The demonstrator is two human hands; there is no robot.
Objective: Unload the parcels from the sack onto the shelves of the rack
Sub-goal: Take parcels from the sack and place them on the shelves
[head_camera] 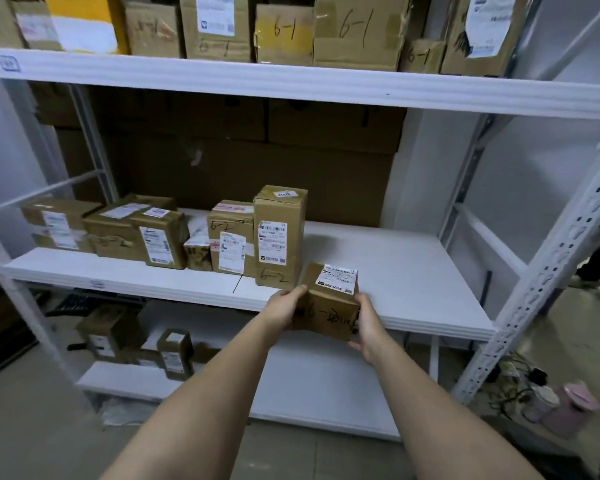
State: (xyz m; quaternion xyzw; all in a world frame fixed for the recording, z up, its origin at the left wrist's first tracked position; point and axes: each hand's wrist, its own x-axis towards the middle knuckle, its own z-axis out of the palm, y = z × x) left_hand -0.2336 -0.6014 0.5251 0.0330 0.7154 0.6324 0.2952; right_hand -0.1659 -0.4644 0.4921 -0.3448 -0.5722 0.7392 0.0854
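A small brown cardboard parcel (331, 303) with a white label on top is held between both hands at the front edge of the middle shelf (413, 282) of the white rack. My left hand (284, 306) grips its left side. My right hand (368, 323) grips its right side. The parcel sits just right of a tall box marked "6-2" (279, 237). The sack is out of view.
A row of labelled boxes (160, 237) fills the left half of the middle shelf. Boxes marked "6-1" (354, 29) crowd the top shelf. A few parcels (174, 355) stand on the bottom shelf. The perforated rack post (541, 289) rises on the right; cables and pink cups (561, 407) lie on the floor.
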